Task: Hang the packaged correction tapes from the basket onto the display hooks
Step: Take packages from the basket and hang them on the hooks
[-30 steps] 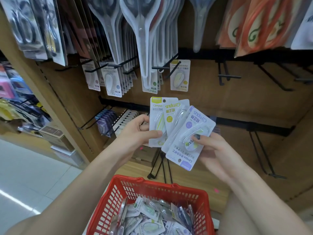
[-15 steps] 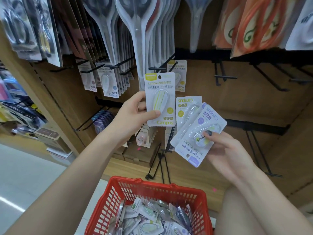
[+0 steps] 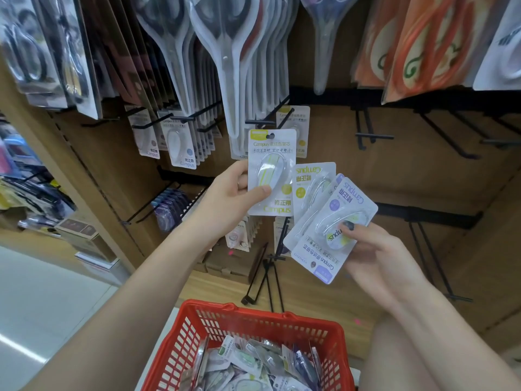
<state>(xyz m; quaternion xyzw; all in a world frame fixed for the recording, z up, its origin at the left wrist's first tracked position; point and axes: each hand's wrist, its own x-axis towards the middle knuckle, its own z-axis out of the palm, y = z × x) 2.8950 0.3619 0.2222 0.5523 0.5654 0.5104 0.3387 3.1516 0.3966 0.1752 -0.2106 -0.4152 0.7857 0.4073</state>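
Note:
My left hand [image 3: 234, 196] pinches one yellow-green packaged correction tape [image 3: 272, 172] upright, thumb on its front. The pack's hang hole sits just below the tip of a black display hook [image 3: 260, 122] that carries one yellow pack [image 3: 296, 128]. My right hand [image 3: 375, 249] grips a fan of two or three upside-down packs: a purple one [image 3: 331, 230] in front and a yellow one [image 3: 310, 187] behind it. A red basket [image 3: 248, 328] at the bottom holds several more packs.
Scissors in blister packs [image 3: 225, 52] hang above the hook row. More correction tapes [image 3: 180, 145] hang on hooks to the left. Bare black hooks [image 3: 372, 135] stick out on the right, and others [image 3: 439, 263] lower right. Wooden shelf edge [image 3: 296, 294] lies behind the basket.
My left hand took one yellow-green pack from the fan and raised it up to the hook. My right hand stayed low with the other packs, drifting slightly right.

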